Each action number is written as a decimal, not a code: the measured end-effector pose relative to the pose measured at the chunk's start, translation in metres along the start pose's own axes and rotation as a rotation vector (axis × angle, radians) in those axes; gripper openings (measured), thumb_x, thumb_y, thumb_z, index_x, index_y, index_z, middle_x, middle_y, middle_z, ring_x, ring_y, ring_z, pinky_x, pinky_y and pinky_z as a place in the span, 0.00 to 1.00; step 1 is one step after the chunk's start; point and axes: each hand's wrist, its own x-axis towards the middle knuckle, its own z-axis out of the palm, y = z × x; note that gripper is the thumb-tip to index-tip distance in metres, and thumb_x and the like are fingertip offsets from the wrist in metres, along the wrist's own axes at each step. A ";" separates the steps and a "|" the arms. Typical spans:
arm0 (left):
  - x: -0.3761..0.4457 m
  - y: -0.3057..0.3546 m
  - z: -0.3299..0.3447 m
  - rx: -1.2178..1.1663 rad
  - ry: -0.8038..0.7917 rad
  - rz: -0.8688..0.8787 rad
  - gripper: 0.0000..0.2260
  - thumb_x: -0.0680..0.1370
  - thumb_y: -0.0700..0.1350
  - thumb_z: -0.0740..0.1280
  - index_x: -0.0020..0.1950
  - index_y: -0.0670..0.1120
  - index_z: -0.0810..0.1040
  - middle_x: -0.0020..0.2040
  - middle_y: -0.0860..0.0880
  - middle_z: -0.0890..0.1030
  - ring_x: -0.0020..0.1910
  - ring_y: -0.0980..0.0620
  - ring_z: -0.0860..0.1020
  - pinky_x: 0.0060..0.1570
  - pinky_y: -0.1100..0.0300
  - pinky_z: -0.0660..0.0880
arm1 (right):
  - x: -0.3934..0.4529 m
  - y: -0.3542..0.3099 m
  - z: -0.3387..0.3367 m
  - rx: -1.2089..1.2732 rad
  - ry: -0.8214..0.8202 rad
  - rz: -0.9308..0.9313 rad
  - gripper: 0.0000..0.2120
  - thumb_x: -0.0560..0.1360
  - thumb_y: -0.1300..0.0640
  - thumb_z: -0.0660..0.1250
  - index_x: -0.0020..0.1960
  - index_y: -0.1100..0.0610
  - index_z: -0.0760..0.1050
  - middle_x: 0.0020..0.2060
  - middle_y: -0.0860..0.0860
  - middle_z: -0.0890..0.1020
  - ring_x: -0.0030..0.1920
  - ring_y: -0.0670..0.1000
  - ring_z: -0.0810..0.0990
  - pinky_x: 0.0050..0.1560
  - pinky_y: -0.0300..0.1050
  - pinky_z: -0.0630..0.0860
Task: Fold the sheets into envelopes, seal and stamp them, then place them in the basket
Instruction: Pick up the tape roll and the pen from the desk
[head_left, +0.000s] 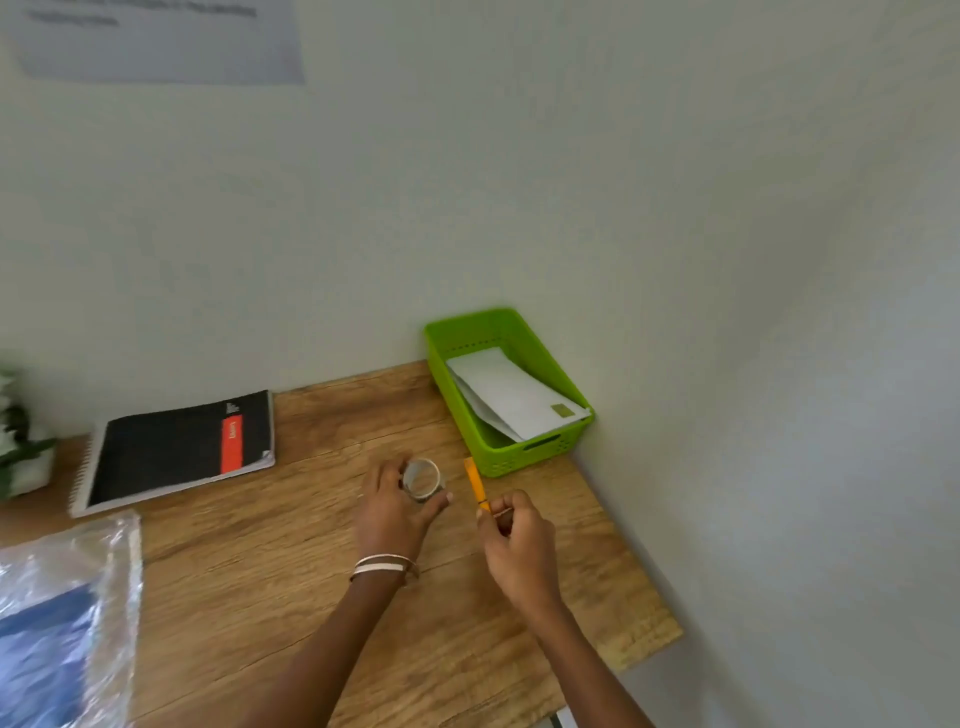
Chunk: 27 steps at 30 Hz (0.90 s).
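A green basket (540, 453) stands at the table's far right corner against the wall. White envelopes (506, 395) lie inside it, the top one bearing a small stamp (562, 410). My left hand (392, 512) holds a roll of clear tape (422, 478) on the wooden table (291, 571). To the right, my right hand (511, 540) is closed around the lower end of an orange stick-like tool (475, 480), which points toward the basket. No loose sheet lies between my hands.
A black spiral notebook (176, 449) with a red label lies at the back left. A clear plastic packet with blue contents (57, 629) sits at the near left. A small plant (21, 441) stands at the far left edge. The table's right edge runs along the wall.
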 end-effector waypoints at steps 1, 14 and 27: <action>0.007 -0.007 -0.010 0.036 0.034 -0.032 0.30 0.62 0.52 0.79 0.60 0.43 0.75 0.54 0.45 0.76 0.53 0.45 0.75 0.50 0.51 0.74 | 0.003 -0.007 0.011 0.010 -0.016 -0.042 0.04 0.75 0.55 0.68 0.46 0.55 0.75 0.34 0.48 0.80 0.35 0.47 0.79 0.38 0.41 0.73; 0.114 -0.060 -0.052 0.124 -0.013 -0.219 0.32 0.64 0.48 0.78 0.64 0.44 0.72 0.60 0.43 0.75 0.59 0.42 0.74 0.56 0.54 0.70 | 0.110 -0.066 0.133 -0.232 -0.007 -0.173 0.11 0.78 0.62 0.60 0.57 0.64 0.77 0.52 0.60 0.77 0.53 0.59 0.75 0.50 0.47 0.68; 0.153 -0.077 0.000 0.095 0.071 -0.150 0.34 0.65 0.46 0.77 0.69 0.45 0.68 0.59 0.45 0.76 0.58 0.45 0.73 0.56 0.54 0.68 | 0.152 -0.040 0.173 -0.389 0.236 -0.268 0.08 0.75 0.60 0.64 0.48 0.64 0.78 0.43 0.60 0.76 0.45 0.60 0.74 0.47 0.50 0.70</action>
